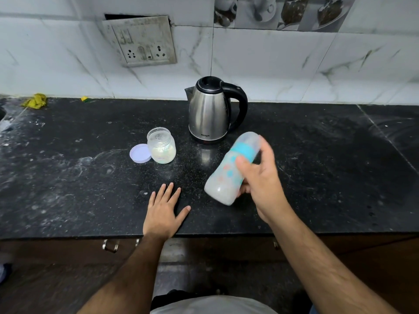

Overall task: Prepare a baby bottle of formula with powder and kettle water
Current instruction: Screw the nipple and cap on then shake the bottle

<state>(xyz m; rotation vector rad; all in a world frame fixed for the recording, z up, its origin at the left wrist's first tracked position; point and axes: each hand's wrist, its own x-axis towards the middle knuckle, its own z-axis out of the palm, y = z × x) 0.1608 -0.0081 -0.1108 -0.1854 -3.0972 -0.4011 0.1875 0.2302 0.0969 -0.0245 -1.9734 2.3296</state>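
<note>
My right hand point(260, 180) grips a baby bottle point(229, 175) above the black counter point(68, 177). The bottle is tilted, its capped top with a blue ring pointing up and away, and it looks blurred. Milky white liquid fills its lower part. My left hand point(165, 209) rests flat on the counter near the front edge, fingers spread. A steel kettle point(209, 112) with a black handle stands behind the bottle. Left of the kettle stands an open jar of white powder point(161, 147), with its lilac lid point(140, 153) lying beside it.
A switch and socket plate point(142, 41) is on the tiled wall behind. A yellow cloth point(35, 101) lies at the back left of the counter. White powder smears mark the counter's left side. Drawer handles point(110, 245) show below the front edge.
</note>
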